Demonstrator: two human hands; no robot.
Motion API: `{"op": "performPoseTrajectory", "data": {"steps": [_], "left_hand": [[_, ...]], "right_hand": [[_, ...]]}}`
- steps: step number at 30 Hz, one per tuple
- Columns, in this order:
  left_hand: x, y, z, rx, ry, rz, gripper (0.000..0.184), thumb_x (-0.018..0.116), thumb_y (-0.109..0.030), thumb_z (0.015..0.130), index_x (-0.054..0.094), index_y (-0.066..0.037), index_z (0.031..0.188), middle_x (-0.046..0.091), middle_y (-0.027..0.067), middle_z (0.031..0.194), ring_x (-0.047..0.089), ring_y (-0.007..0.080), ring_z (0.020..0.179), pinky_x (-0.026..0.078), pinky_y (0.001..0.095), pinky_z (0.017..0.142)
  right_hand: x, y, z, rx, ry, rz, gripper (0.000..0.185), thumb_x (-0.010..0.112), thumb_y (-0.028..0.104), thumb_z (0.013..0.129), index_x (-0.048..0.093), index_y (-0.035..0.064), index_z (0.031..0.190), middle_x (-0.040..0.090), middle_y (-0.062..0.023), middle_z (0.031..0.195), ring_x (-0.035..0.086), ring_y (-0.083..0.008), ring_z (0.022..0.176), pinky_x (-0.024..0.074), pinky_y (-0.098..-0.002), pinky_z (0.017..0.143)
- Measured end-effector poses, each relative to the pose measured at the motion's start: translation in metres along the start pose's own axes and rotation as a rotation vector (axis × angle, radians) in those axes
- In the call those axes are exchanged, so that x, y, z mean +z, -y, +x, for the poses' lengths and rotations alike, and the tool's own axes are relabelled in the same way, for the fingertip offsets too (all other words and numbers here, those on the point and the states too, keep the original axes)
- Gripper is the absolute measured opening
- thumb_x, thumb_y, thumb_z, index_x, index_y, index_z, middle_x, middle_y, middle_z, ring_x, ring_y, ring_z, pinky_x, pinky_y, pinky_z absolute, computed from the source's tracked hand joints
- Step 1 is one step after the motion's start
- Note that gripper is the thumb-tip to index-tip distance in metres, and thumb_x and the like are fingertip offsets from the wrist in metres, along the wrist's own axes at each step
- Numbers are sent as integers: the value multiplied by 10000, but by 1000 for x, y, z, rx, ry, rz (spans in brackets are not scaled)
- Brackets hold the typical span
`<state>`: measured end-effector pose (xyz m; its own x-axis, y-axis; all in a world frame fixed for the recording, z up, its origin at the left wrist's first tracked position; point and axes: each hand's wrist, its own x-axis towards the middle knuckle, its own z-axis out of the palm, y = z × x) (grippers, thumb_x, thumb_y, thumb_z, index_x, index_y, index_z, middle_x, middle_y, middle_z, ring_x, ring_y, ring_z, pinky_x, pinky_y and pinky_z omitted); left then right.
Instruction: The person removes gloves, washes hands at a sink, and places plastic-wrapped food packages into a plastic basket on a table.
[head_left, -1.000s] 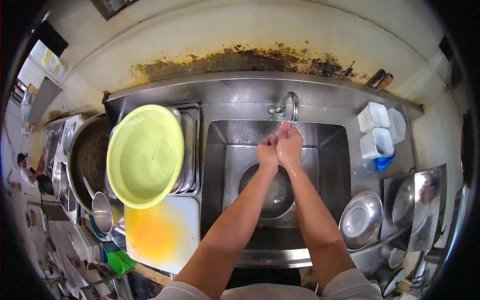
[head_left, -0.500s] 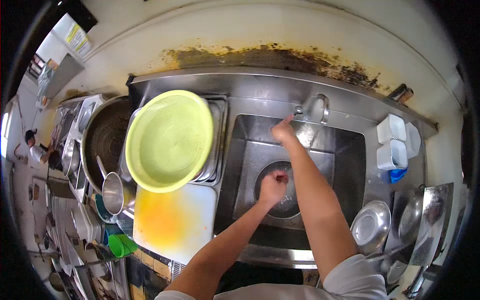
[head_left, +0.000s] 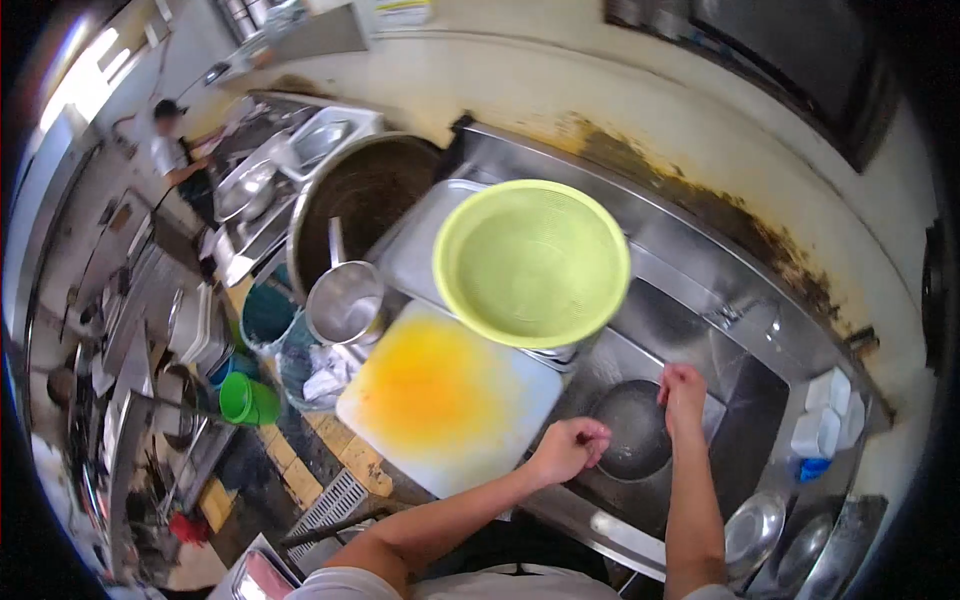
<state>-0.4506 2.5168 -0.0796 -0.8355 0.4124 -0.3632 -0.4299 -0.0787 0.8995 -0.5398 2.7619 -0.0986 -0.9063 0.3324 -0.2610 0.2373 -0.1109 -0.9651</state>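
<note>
My left hand (head_left: 568,450) hovers over the near left edge of the steel sink (head_left: 745,415), close to the corner of a white cutting board (head_left: 455,440) stained orange-yellow. Its fingers are loosely curled, and I see nothing in them. Above the basin, to the right of the round dark drain area (head_left: 632,430), hangs my right hand (head_left: 682,395). Its fingers are bent inward with no object showing. Behind the sink stands the faucet (head_left: 735,312), apart from both hands. A large yellow-green colander (head_left: 532,265) rests on metal trays left of the basin.
A saucepan (head_left: 345,300) and a big dark-bottomed pot (head_left: 360,205) stand left of the board. White containers (head_left: 816,432) and a steel bowl (head_left: 754,532) line the right side. A green bucket (head_left: 248,400) is lower left. Another person (head_left: 175,155) stands far left.
My view has swung left. My right hand has come away from the faucet, back over the basin. My left hand has moved from above the drain to the sink's near left edge.
</note>
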Motion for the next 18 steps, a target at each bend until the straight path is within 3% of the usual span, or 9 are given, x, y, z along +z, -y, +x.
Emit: {"op": "performPoseTrajectory", "data": {"steps": [1, 5, 6, 10, 18], "left_hand": [[-15, -18, -26, -9, -28, 114, 180, 661, -93, 1006, 677, 3, 1158, 685, 45, 887, 628, 109, 738, 538, 271, 664], [-90, -9, -99, 31, -224, -49, 226, 641, -159, 1029, 674, 5, 1180, 696, 49, 897, 635, 108, 746, 538, 266, 687], [-113, -7, -116, 45, -286, -30, 231, 640, -162, 1029, 673, 8, 1182, 696, 48, 895, 636, 112, 748, 538, 268, 692], [-208, -5, -185, 74, -526, 90, 263, 657, -182, 1013, 680, 18, 1182, 706, 61, 914, 647, 122, 772, 540, 282, 699], [-369, 23, -330, 172, -880, 122, 311, 692, -204, 982, 680, 13, 1205, 743, 99, 992, 650, 128, 839, 545, 319, 760]], "right_hand": [[17, 4, -28, 17, 23, -58, 222, 674, 161, 989, 616, 37, 814, 564, -23, 657, 494, -114, 491, 383, -274, 439], [104, 9, -112, 56, 263, -142, 263, 675, 228, 1006, 623, 46, 822, 603, -18, 672, 531, -100, 529, 445, -273, 485], [137, 18, -135, 64, 278, -203, 194, 671, 189, 1001, 654, 35, 884, 632, -19, 728, 576, -96, 599, 482, -264, 535], [249, -5, -185, -78, 682, -313, 100, 666, 69, 956, 674, -11, 1016, 678, -52, 846, 638, -123, 714, 540, -273, 636], [476, -40, -315, 30, 1183, -360, 148, 674, 100, 967, 680, -1, 1074, 695, -53, 909, 648, -114, 785, 543, -265, 678]]}}
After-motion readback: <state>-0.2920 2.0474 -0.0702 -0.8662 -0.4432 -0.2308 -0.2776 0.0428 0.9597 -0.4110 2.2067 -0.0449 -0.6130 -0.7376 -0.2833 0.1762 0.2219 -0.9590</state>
